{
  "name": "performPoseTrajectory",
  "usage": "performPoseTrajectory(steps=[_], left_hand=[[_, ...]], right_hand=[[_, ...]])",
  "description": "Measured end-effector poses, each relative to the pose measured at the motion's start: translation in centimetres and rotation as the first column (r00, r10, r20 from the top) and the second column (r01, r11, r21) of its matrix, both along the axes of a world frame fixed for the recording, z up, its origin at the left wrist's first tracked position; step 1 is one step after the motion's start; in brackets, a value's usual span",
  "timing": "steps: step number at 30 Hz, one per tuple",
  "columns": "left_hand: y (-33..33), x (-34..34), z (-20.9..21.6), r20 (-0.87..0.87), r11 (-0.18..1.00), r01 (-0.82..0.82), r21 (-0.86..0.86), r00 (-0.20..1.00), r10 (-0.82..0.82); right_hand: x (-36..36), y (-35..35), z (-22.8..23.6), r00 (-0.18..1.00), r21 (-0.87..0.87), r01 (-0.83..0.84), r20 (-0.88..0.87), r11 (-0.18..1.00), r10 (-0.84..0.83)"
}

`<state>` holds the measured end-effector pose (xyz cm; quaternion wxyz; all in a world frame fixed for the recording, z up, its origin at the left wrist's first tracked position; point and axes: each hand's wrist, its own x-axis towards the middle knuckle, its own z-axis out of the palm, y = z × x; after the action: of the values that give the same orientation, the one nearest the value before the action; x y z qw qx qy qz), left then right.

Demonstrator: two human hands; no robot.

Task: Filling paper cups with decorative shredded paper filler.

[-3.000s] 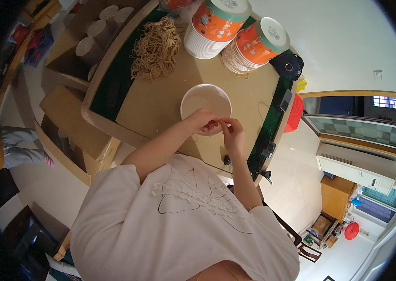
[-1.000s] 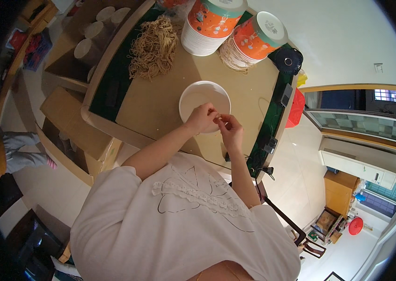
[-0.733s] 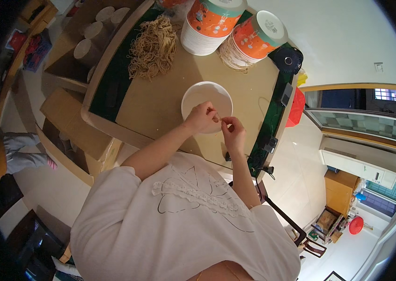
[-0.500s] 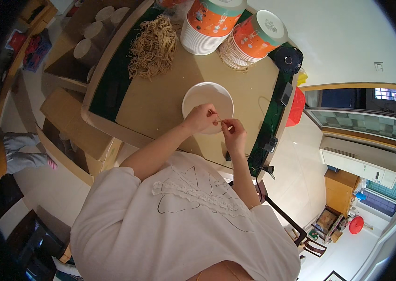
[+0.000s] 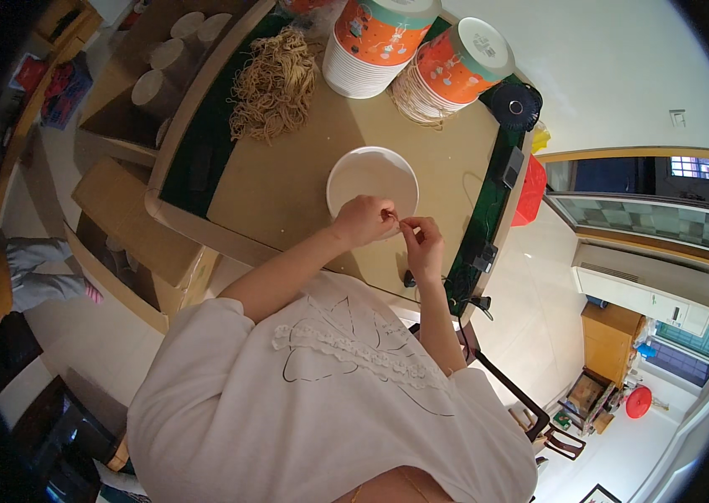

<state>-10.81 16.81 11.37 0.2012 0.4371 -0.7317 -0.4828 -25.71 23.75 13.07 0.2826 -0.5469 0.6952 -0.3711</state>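
Note:
Over the near rim of a white paper bowl (image 5: 364, 168), my left hand (image 5: 364, 220) and my right hand (image 5: 423, 247) meet fingertip to fingertip. Both are closed in a pinch on what looks like a thin tan string, mostly hidden by the fingers. The bowl stands on the table with its opening up. Beyond it, a heap of tan strings (image 5: 275, 88) lies at the far left. Two upside-down stacks of orange-and-green paper bowls, a left stack (image 5: 375, 42) and a right stack (image 5: 453, 71), are at the back. Tan strings hang round the right stack.
A dark blue round object (image 5: 516, 106) and a black device (image 5: 513, 168) lie along the table's right side, with cables near the front corner. To the left stand open cardboard boxes (image 5: 141, 222) holding stacks of cups or bowls. Another person's legs (image 5: 40, 272) show at far left.
My left hand has lowered slightly toward me and turned, its fingers now more curled. The right hand has barely shifted. The string seen between the fingertips before is now mostly hidden.

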Motion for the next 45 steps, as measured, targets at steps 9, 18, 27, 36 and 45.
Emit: performPoseTrajectory(steps=[9,18,27,36,45], left_hand=[[-0.2,0.1,-1.0,-0.128,0.994,-0.008,0.113,0.992,0.023],[-1.0,0.5,0.0,-0.166,0.977,-0.020,0.211,0.985,0.056],[-0.9,0.1,-0.8,-0.132,0.987,0.018,0.158,0.991,0.003],[-0.9,0.4,-0.2,-0.147,0.978,0.013,0.206,0.989,0.018],[-0.7,0.1,-1.8,-0.171,0.986,-0.002,0.169,0.985,0.031]], right_hand=[[0.6,-0.2,0.8,0.996,-0.010,-0.042,-0.083,0.999,0.041],[0.4,-0.2,0.8,0.998,-0.026,-0.029,-0.065,0.999,0.027],[0.5,-0.3,1.4,0.994,-0.023,-0.031,-0.107,0.999,0.028],[0.3,-0.3,0.8,0.997,-0.016,-0.046,-0.065,0.999,0.045],[0.4,-0.4,1.1,0.995,0.002,-0.060,-0.077,0.998,0.059]])
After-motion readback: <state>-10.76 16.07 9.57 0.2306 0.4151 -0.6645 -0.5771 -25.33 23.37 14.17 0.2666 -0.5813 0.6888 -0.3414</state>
